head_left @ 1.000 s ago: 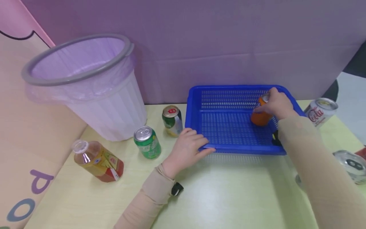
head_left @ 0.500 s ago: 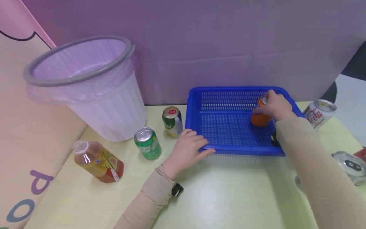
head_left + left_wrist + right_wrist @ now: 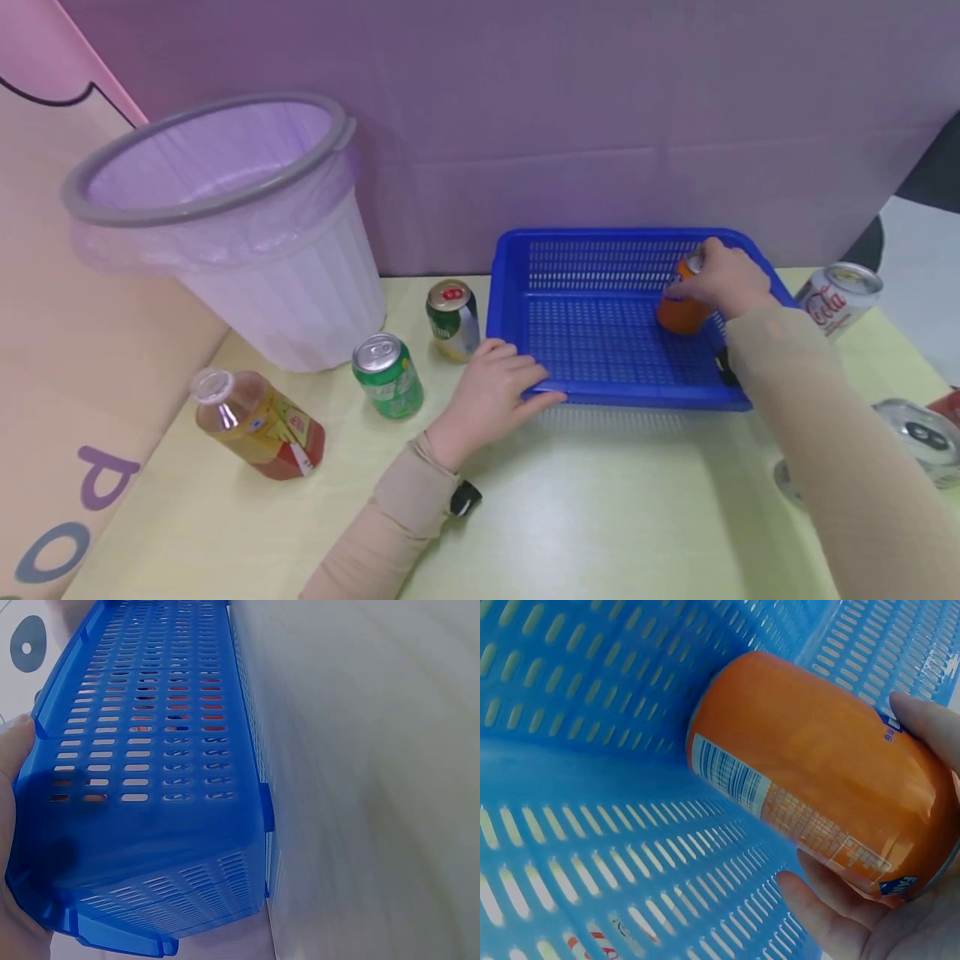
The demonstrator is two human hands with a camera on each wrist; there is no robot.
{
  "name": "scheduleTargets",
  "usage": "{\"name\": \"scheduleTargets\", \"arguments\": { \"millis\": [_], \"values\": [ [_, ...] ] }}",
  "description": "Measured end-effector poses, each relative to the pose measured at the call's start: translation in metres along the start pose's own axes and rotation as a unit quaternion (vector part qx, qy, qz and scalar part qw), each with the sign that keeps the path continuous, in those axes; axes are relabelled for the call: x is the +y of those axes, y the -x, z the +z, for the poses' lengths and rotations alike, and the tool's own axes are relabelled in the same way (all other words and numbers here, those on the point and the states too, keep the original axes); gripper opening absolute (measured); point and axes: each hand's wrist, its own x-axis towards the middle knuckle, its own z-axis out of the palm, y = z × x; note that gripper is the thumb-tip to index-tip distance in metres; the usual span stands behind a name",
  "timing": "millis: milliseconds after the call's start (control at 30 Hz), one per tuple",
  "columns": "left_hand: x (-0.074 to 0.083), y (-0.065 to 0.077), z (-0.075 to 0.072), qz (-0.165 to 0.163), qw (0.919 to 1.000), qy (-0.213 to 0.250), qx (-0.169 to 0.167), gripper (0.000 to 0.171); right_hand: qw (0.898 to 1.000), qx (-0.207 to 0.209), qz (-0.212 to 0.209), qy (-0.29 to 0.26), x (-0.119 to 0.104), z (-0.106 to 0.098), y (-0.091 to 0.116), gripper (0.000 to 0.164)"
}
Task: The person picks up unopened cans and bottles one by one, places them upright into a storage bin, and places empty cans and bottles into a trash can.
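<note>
A blue plastic basket [image 3: 637, 396] with slotted walls stands on the table. My left hand [image 3: 491, 393] grips its near left corner, the thumb along the front rim. In the left wrist view, part of that hand shows at the rim of the basket [image 3: 150, 832]. Inside the basket, toward the right end, my right hand [image 3: 729, 279] holds an orange soda can [image 3: 681, 315] near its top. The right wrist view shows the can [image 3: 810, 757] close up, with thumb and fingers on opposite sides. Its lower end is at the basket's slotted surface.
Left of the basket stand a dark green and gold can [image 3: 452, 321], a green can [image 3: 388, 379] and a bottle of reddish drink [image 3: 262, 425]. A lined white bin [image 3: 292, 283] rises behind them. A cola can [image 3: 838, 298] and a silver-topped can [image 3: 918, 437] are at right.
</note>
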Motion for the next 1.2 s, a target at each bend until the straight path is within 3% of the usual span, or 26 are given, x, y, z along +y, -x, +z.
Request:
{"name": "scheduleTargets", "arguments": {
  "millis": [533, 1000, 1200],
  "values": [
    [0.001, -0.001, 0.000, -0.003, 1.0000, 0.006, 0.000, 0.028, 1.000, 0.003, -0.018, 0.015, -0.001, -0.012, 0.003, 0.067],
    [0.000, -0.001, -0.002, -0.005, 1.0000, 0.009, 0.000, 0.028, 0.997, -0.048, -0.047, 0.027, -0.027, -0.048, 0.017, 0.069],
    [0.001, -0.002, -0.002, -0.004, 1.0000, 0.008, -0.002, 0.028, 0.994, -0.079, -0.062, 0.033, -0.043, -0.051, 0.033, 0.069]
  ]
}}
